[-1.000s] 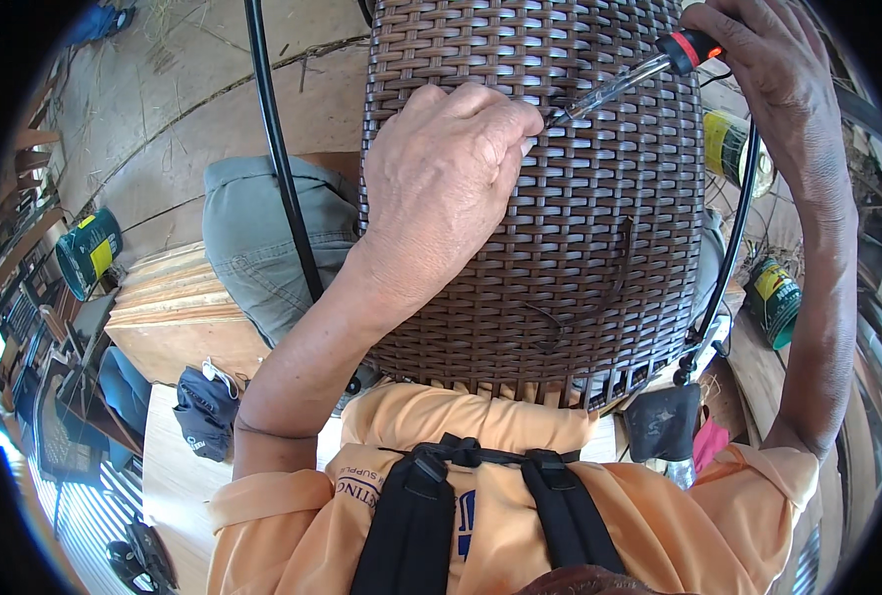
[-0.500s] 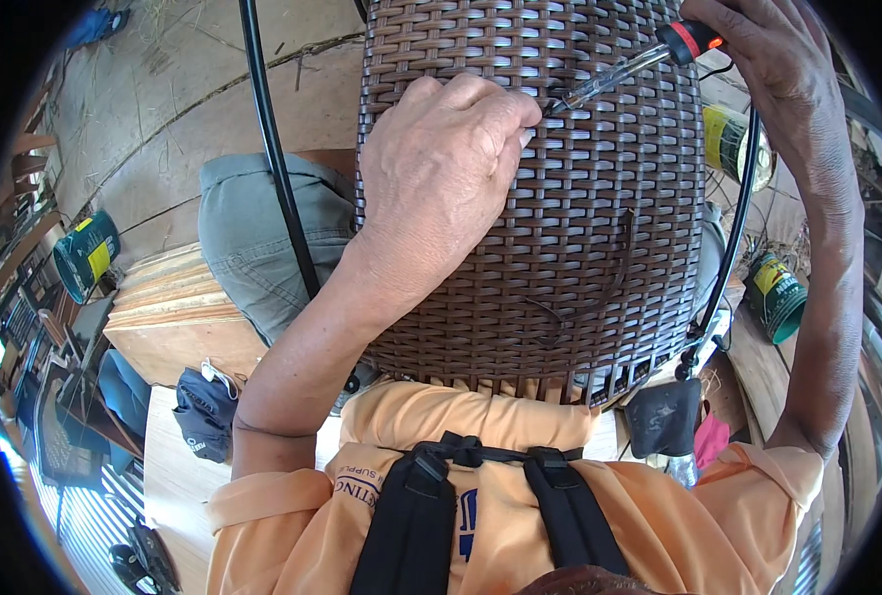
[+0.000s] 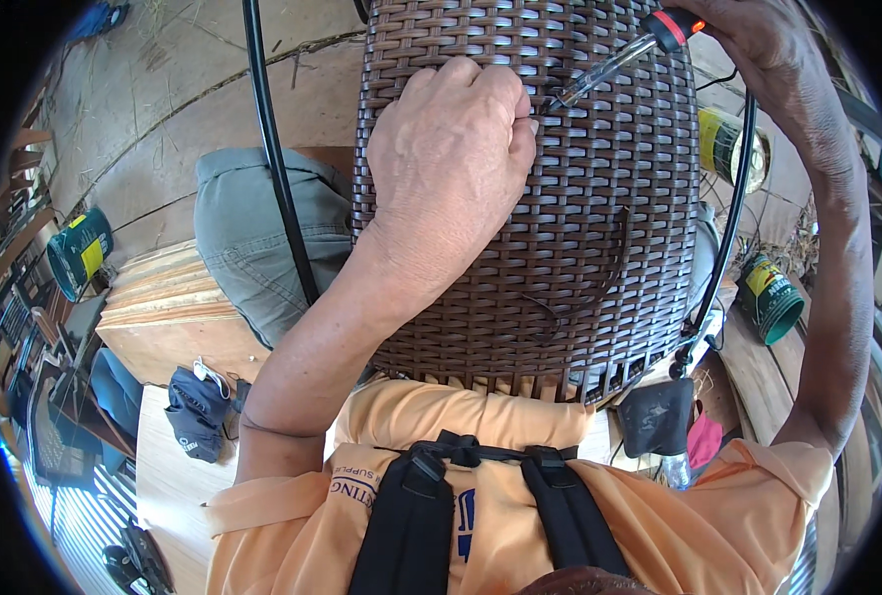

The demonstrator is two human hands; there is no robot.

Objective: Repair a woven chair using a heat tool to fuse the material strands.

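A dark brown woven wicker panel (image 3: 599,188) lies before me, part of a piece of furniture with a black metal frame (image 3: 280,178). My left hand (image 3: 451,149) is closed over its weave, thumb and index finger pressed together; what they pinch, if anything, is hidden. In my right hand (image 3: 758,40), at the upper right, is the handle of a soldering iron (image 3: 614,69) with a red band and a glowing orange light. Its metal shaft slants down to the left, and the tip meets the weave just beside my left fingertips. A loose brown strand (image 3: 621,258) lies lower on the panel.
Green-and-yellow cans lie at the right (image 3: 770,297) and left (image 3: 81,253); another can (image 3: 733,147) lies beside the frame. Stacked boards (image 3: 168,307) are at the left, near a dark cap (image 3: 198,412). A black pouch (image 3: 656,416) sits at the lower right.
My right hand and the iron's handle have shifted slightly left, the tip staying near the same spot. My left hand has turned a little, its fingertips moving slightly down.
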